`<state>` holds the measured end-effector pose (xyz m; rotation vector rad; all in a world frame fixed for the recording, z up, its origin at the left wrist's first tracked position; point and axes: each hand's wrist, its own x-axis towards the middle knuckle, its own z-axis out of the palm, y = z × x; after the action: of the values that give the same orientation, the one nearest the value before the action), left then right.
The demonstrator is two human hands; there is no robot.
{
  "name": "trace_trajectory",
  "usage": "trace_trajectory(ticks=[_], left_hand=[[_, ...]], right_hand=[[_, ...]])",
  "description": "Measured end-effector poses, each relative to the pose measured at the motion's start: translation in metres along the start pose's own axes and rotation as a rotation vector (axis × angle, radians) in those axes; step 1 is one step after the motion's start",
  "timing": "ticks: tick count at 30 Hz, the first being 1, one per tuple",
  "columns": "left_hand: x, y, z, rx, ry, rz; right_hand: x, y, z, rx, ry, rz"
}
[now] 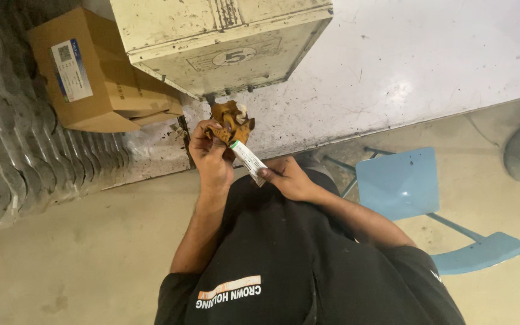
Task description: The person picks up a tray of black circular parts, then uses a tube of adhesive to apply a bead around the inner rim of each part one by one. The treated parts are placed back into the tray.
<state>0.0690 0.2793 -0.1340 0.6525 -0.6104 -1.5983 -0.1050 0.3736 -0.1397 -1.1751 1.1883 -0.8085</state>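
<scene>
The left hand (212, 159) is closed around a crumpled brown piece (231, 122), perhaps a rag or a scrap of leather, pinching its lower edge between thumb and fingers and holding it up just in front of the near edge of the white surface (422, 54). The right hand (289, 179) is curled shut on the lower end of a small white tube (248, 161), whose far tip points up into the brown piece and seems to touch it. The work looks to be at the stage of bringing the tube's nozzle to the brown piece; squeezing anything out would call for a firm pinch on the tube while the left hand keeps the piece steady. Just beyond the hands a worn cream metal box (224, 42) stands on the surface, a cardboard box (91, 78) to its left, and a blue chair (398, 183) stands on the floor to the right.
</scene>
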Motion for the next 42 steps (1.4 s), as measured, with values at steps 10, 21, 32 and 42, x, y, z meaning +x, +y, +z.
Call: trace_trajectory(ticks=[10,21,32,42], left_hand=[[-0.001,0.0,-0.001,0.012,0.013,-0.021],[-0.012,-0.001,-0.008,0.096,0.009,-0.016],[-0.023,0.003,0.003,-0.008,0.016,-0.099],[-0.023,-0.001,0.006,0.051,-0.008,0.0]], right_hand=[[0.006,-0.002,-0.008,0.165,-0.207,0.01],[-0.005,0.007,0.011,0.212,-0.096,0.045],[-0.023,0.012,0.012,0.07,0.183,-0.044],[-0.018,0.014,0.005,0.361,-0.115,0.042]])
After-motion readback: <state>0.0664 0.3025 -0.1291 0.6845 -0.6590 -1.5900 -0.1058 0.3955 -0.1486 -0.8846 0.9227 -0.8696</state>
